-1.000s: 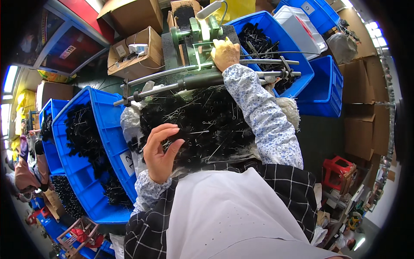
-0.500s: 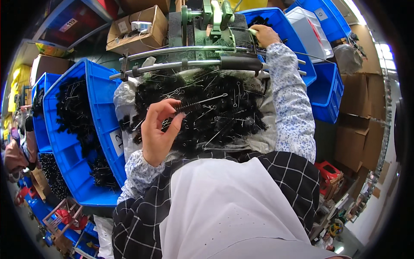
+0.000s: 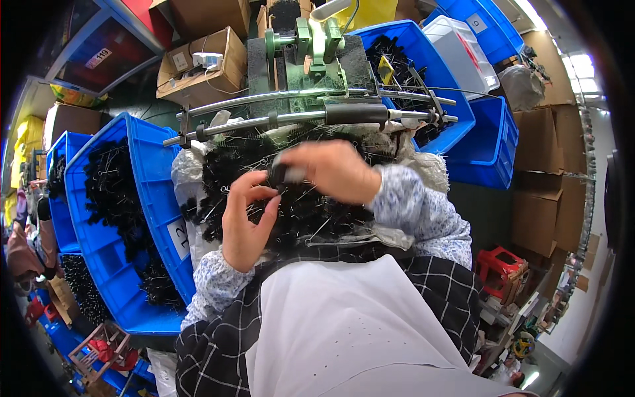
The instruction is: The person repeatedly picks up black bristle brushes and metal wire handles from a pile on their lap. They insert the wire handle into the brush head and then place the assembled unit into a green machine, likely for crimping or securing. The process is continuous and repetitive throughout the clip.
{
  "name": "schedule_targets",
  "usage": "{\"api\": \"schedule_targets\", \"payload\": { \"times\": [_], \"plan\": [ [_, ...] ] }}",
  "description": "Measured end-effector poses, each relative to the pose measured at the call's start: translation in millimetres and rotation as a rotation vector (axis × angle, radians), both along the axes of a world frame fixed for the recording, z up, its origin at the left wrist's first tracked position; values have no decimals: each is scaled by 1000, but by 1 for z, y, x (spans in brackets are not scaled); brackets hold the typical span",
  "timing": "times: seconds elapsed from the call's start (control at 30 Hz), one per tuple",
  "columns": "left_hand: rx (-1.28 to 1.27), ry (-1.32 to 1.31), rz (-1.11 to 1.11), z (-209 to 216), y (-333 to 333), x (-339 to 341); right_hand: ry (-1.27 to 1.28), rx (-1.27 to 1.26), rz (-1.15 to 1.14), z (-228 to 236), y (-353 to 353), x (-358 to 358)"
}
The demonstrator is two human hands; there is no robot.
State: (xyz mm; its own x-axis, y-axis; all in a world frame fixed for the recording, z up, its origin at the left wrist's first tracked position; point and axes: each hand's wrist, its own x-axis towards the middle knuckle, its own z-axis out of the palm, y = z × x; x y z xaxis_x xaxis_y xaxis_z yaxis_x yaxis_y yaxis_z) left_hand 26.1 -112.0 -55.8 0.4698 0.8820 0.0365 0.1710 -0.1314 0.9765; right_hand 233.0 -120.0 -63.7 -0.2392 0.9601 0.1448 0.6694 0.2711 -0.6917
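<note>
My left hand (image 3: 245,218) is curled over the pile, thumb and fingers brought close together at a black wire brush (image 3: 278,175); the grip is partly hidden. My right hand (image 3: 334,171) is beside it, its fingertips at the same brush. Motion smears those fingers, so their hold cannot be made out. Beneath both hands spreads a pile of black-bristled wire brushes (image 3: 317,221) with looped metal ends, lying on pale plastic sheeting (image 3: 426,171).
Beyond the pile stands a green machine (image 3: 317,46) with metal rails (image 3: 291,119) across its front. A blue crate (image 3: 162,198) of black brushes is at left, another blue crate (image 3: 456,122) at right. An open cardboard box (image 3: 228,79) sits at the back left.
My right hand has come from the machine's right side down to my left hand over the pile. My left hand stays nearly in place; the view has shifted slightly.
</note>
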Motion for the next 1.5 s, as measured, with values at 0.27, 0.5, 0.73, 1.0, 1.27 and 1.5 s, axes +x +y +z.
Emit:
{"api": "schedule_targets", "payload": {
  "times": [0.27, 0.5, 0.73, 1.0, 1.27, 1.5],
  "plan": [
    [433, 783, -493, 12, -1, -34, -737, 123, -693, -70, 92, 143],
    [438, 614, -491, 9, 5, -32, -704, 148, -654, -84, 102, 146],
    [358, 534, -526, 3, 8, -33, -673, 141, -686, -80, 100, 146],
    [317, 531, -597, 0, 8, -33, -597, 153, -654, -85, 106, 153],
    [420, 512, -620, 1, 14, -37, -796, 134, -732, -81, 96, 154],
    [283, 424, -530, 11, 24, -36, -674, 219, -778, -96, 95, 150]
  ]
}}
